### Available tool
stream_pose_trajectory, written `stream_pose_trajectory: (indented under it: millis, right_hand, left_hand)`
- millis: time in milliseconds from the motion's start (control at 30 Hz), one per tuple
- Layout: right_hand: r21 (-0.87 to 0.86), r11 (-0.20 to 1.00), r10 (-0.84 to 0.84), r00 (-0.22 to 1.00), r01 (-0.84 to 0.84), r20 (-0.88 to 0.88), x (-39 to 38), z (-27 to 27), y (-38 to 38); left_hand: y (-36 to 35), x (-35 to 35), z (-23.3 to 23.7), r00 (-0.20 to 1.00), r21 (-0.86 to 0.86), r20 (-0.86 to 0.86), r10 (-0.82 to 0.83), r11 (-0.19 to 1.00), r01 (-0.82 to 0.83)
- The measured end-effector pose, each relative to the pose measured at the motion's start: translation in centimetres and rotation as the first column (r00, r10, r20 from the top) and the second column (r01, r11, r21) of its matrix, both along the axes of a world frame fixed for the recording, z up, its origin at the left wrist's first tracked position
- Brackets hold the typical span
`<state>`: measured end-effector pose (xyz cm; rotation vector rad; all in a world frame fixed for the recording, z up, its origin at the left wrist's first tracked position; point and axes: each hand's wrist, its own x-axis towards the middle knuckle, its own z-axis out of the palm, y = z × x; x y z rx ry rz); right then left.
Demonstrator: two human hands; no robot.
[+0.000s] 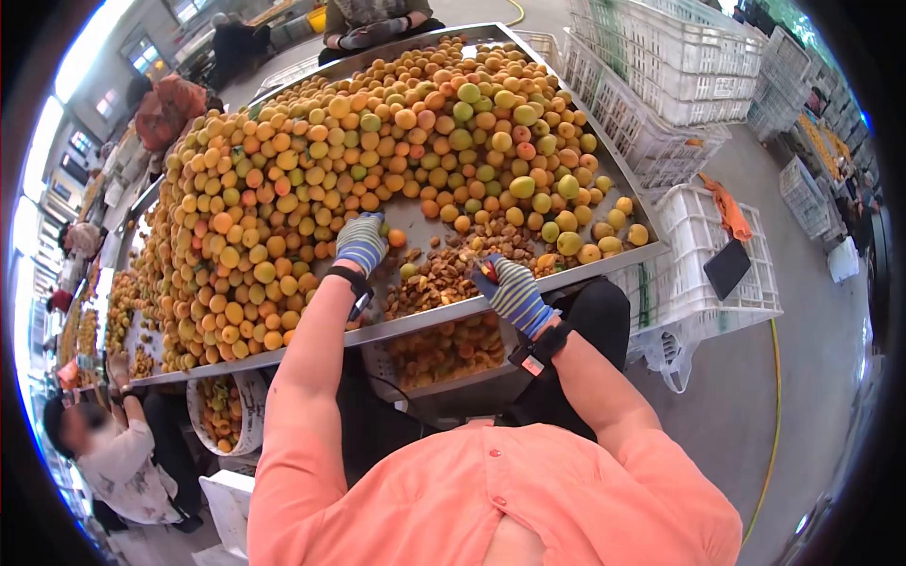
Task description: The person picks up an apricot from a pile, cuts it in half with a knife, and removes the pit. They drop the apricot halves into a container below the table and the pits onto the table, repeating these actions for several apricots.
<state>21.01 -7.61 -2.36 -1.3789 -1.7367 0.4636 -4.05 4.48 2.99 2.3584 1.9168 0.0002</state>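
My left hand point(362, 241), in a blue-and-yellow striped glove, reaches to the near edge of a large heap of apricots point(311, 174) on a metal table point(408, 213). Its fingers point down among the fruit and are mostly hidden, so their grip does not show. A single orange apricot point(397, 238) lies just right of it. My right hand point(519, 292), gloved alike, is closed above a pile of brown apricot pits point(444, 285). Something small and reddish-orange shows at its fingertips, too small to make out.
Below the table's front edge sits a crate of apricot pieces point(448, 354), with a white bucket of more point(226, 412) to the left. White plastic crates point(661, 71) are stacked at right. One person point(377, 21) sits across the table, another point(123, 453) at lower left.
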Motion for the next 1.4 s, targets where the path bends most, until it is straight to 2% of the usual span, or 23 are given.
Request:
stream_pose_trajectory:
  millis: [67,133,200,267,300,333,367,400,433,500,567,600,667,733,800,867,933,1000,1067,1100,1200,1267,1400]
  right_hand:
    - [-0.051,0.999,-0.007,0.993,0.001,-0.115,0.5,-0.2,0.3]
    - [-0.109,0.994,-0.020,0.960,-0.011,-0.280,0.7,-0.6,0.6]
    - [-0.125,0.992,-0.012,0.979,-0.014,-0.206,1.0,0.0,0.3]
    - [-0.118,0.993,-0.009,0.974,-0.018,-0.224,1.2,-0.1,0.5]
    - [-0.149,0.989,-0.034,0.942,-0.017,-0.333,1.4,0.1,0.6]
    - [-0.177,0.984,-0.059,0.897,-0.022,-0.437,1.5,0.4,0.8]
    - [-0.181,0.983,-0.070,0.861,-0.026,-0.504,1.7,0.6,1.0]
    - [-0.141,0.990,-0.087,0.829,0.010,-0.553,1.7,0.3,1.2]
    - [-0.241,0.970,-0.138,0.783,-0.015,-0.607,1.8,0.4,1.4]
    - [-0.377,0.920,-0.204,0.693,-0.106,-0.692,2.0,0.9,1.6]
    - [-0.400,0.909,-0.207,0.705,-0.118,-0.678,2.1,0.9,1.9]
    - [-0.375,0.922,-0.186,0.737,-0.097,-0.650,2.0,1.1,1.7]
    - [-0.196,0.981,-0.093,0.897,0.008,-0.432,2.3,-0.5,2.1]
    - [-0.310,0.948,-0.151,0.771,-0.063,-0.619,2.1,-2.0,2.4]
    - [-0.323,0.945,-0.123,0.850,-0.057,-0.512,2.8,-2.0,2.1]
    - [-0.291,0.953,-0.109,0.805,-0.082,-0.584,3.5,-4.4,2.9]
    - [-0.251,0.966,-0.097,0.825,-0.056,-0.556,3.9,-5.1,3.4]
    - [-0.242,0.970,-0.107,0.823,-0.038,-0.558,3.8,-5.6,3.7]
    - [-0.220,0.975,-0.124,0.817,-0.004,-0.563,3.7,-5.7,3.8]
    - [-0.263,0.965,-0.144,0.800,-0.017,-0.582,3.6,-4.9,3.4]
    - [-0.289,0.957,-0.170,0.800,-0.005,-0.575,3.3,-4.8,3.2]
    - [-0.339,0.941,-0.215,0.769,-0.002,-0.602,2.6,-3.4,2.6]
    - [-0.277,0.961,-0.176,0.788,0.007,-0.590,3.2,-4.8,3.0]
  left_hand:
    - [1.2,0.7,-0.1,0.999,-0.059,-0.033,0.006,0.998,-0.008]
    - [2.5,1.3,-0.5,0.995,-0.207,0.047,0.088,0.975,-0.076]
    - [3.6,0.8,-2.1,0.998,-0.197,0.021,0.052,0.979,-0.047]
    - [4.1,0.1,-3.6,0.949,-0.170,0.285,0.137,0.981,-0.090]
    - [4.4,-0.4,-4.4,0.895,-0.159,0.412,0.171,0.981,-0.114]
    - [4.6,-0.8,-4.4,0.721,-0.233,0.654,0.230,0.968,-0.098]
    - [4.6,-1.8,-4.2,0.377,-0.429,0.839,0.392,0.903,0.016]
    - [4.0,-3.4,-4.2,-0.017,-0.544,0.830,0.557,0.816,0.194]
    - [2.3,-3.5,-3.3,-0.272,-0.482,0.774,0.572,0.811,0.332]
    - [-1.3,-3.1,-0.6,-0.474,-0.386,0.700,0.534,0.841,0.379]
    - [-4.3,-4.2,0.7,-0.628,-0.358,0.603,0.492,0.870,0.339]
    - [-5.9,-5.0,1.2,-0.654,-0.310,0.598,0.463,0.886,0.344]
    - [-9.9,-6.7,2.3,-0.715,-0.209,0.589,0.377,0.925,0.316]
    - [-14.1,-9.2,2.0,-0.767,-0.191,0.612,0.193,0.977,0.093]
    - [-18.2,-12.1,0.9,-0.719,-0.209,0.693,-0.045,0.943,-0.261]
    - [-21.6,-14.1,1.1,-0.510,-0.157,0.803,-0.310,0.715,-0.681]
    - [-24.0,-17.4,0.7,-0.235,-0.108,0.915,-0.328,0.361,-0.926]
    - [-26.4,-22.3,-0.8,-0.077,-0.047,0.969,-0.235,0.133,-0.990]
    - [-28.7,-26.8,-2.1,-0.084,-0.077,0.988,-0.127,0.065,-0.995]
    - [-29.4,-29.1,-3.4,-0.122,-0.116,0.989,-0.089,0.071,-0.991]
    - [-29.8,-35.1,-7.3,-0.405,-0.375,0.900,-0.164,0.186,-0.908]
    - [-28.9,-38.7,-10.2,-0.572,-0.463,0.764,-0.299,0.362,-0.809]
    - [-28.1,-38.7,-10.5,-0.637,-0.522,0.672,-0.376,0.369,-0.769]
